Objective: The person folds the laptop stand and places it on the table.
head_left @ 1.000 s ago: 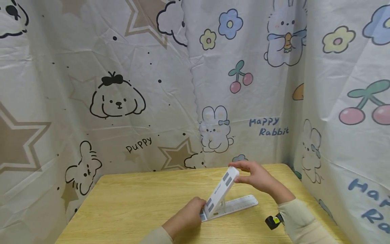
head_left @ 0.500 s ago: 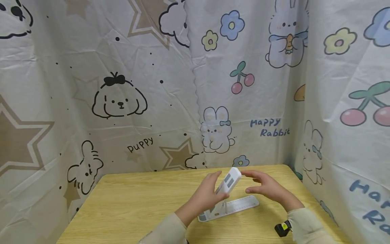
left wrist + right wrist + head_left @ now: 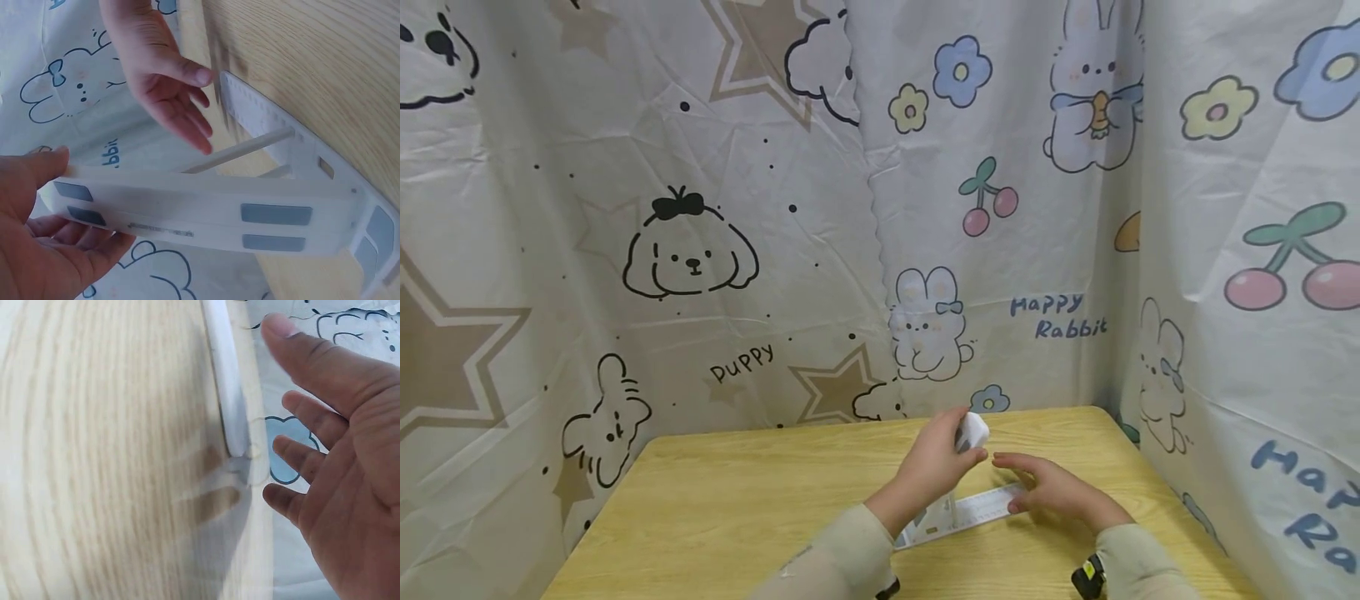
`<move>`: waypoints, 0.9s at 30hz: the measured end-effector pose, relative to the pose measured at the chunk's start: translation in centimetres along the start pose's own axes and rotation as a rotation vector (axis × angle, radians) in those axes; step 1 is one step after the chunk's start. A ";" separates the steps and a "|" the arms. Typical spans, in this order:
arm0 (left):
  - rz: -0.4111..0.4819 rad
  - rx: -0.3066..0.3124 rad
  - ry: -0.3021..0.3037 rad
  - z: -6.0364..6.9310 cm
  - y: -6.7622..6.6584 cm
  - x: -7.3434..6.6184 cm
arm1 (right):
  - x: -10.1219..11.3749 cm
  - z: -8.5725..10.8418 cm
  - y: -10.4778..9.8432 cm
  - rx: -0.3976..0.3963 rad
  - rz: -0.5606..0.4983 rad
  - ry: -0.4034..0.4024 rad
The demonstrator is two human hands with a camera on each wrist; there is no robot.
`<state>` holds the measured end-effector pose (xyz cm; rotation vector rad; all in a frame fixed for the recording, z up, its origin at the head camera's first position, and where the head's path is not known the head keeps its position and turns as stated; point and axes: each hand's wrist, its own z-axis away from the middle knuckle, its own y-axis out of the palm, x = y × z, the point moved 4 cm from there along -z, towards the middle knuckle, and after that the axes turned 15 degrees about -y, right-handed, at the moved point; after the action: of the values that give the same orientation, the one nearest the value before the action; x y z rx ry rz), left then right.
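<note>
A white folding stand with grey pads has its base [image 3: 988,505] flat on the table and its upper arm [image 3: 181,206] raised at a slant, joined by thin struts [image 3: 250,150]. My left hand [image 3: 934,458] grips the raised end of the upper arm, thumb on one side and fingers on the other, as the left wrist view shows [image 3: 44,231]. Beside the far end of the base [image 3: 228,381], my right hand [image 3: 1060,492] is spread with bent, parted fingers and holds nothing; in the right wrist view the hand [image 3: 350,444] is apart from that end.
The wooden table [image 3: 737,500] carries the stand. A patterned curtain [image 3: 820,250] hangs behind the table's back edge and along its right side.
My left hand has moved from the stand's hinge end up to the raised end of its upper arm. My right hand has let go of that end and lowered towards the base.
</note>
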<state>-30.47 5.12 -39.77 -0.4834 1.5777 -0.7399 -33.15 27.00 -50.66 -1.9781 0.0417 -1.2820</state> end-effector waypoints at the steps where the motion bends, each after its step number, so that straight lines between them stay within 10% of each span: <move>1: 0.009 -0.002 -0.013 0.0 0.0 0.1 | -0.1 0.0 0.2 0.010 0.006 0.007; 27: -0.011 0.012 0.003 -0.3 -0.3 -1.0 | -0.2 0.4 1.6 0.074 0.107 0.034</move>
<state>-30.66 5.62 -38.85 -0.4829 1.5736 -0.7587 -32.37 26.17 -51.89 -1.8665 0.1140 -1.2304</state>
